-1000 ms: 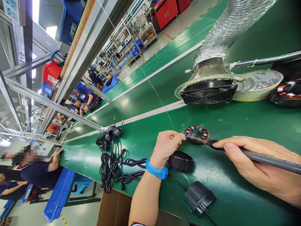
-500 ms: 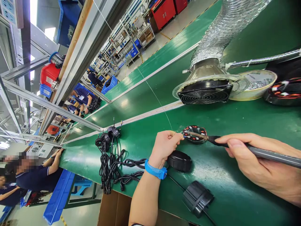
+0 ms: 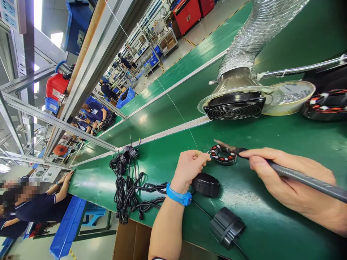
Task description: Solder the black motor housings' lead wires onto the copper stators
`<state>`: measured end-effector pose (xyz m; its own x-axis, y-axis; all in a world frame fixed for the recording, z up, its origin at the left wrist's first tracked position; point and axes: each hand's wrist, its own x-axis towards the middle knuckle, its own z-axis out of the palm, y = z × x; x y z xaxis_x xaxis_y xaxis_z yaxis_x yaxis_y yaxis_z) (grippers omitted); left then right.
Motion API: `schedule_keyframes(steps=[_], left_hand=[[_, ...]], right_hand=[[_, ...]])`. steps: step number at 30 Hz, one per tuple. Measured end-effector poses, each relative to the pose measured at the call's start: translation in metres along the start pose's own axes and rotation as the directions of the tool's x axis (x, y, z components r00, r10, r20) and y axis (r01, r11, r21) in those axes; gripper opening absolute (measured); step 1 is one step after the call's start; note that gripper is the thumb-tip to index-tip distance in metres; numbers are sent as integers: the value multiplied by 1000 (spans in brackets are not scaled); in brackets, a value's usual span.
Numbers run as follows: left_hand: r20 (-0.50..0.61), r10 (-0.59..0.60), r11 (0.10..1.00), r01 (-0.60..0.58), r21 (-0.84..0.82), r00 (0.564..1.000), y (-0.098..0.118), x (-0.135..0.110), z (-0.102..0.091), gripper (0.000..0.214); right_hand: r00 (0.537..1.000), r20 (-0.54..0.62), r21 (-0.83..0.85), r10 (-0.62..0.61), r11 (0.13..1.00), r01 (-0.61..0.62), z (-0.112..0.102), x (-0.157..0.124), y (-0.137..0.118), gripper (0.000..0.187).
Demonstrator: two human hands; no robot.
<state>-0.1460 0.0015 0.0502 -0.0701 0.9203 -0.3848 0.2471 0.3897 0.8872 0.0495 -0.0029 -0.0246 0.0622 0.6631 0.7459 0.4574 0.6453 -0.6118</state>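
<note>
My right hand [image 3: 290, 180] grips a soldering iron [image 3: 257, 154] like a pen; its brown tip is raised just above the far side of a motor stator [image 3: 223, 159]. That stator is a black ring with copper windings and white pieces, lying on the green bench. At its left edge my left hand [image 3: 191, 164] pinches thin wire ends, one of them blue. A fine solder wire [image 3: 179, 111] comes down from overhead into the same fingertips. Below this wrist, which wears a blue band, sits a round black housing [image 3: 206, 185]. Nearer me lies a black cap [image 3: 227, 226] with a cable.
A fume fan [image 3: 234, 104] on a silver duct [image 3: 241, 47] stands behind the stator, beside a round tub [image 3: 291, 94]. Several bundled black cables [image 3: 126, 191] lie to the left. More stators [image 3: 325, 103] are at far right. Co-workers sit along the bench at left.
My right hand has lifted the soldering iron's tip off the stator, up and away. The left hand stays almost in place with its pinch.
</note>
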Motion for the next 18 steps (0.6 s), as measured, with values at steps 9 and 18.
schedule_keyframes(steps=[9,18], left_hand=[[31,33,999,-32,-39,999,-5,4,-2,23],[117,21,987,-2,-159,993,-6,10,-12,37]], right_hand=[[964,260,-32,-62,997,73,39,-11,31,52],[963,261,153,71,982,-114,46,-9,37,46]])
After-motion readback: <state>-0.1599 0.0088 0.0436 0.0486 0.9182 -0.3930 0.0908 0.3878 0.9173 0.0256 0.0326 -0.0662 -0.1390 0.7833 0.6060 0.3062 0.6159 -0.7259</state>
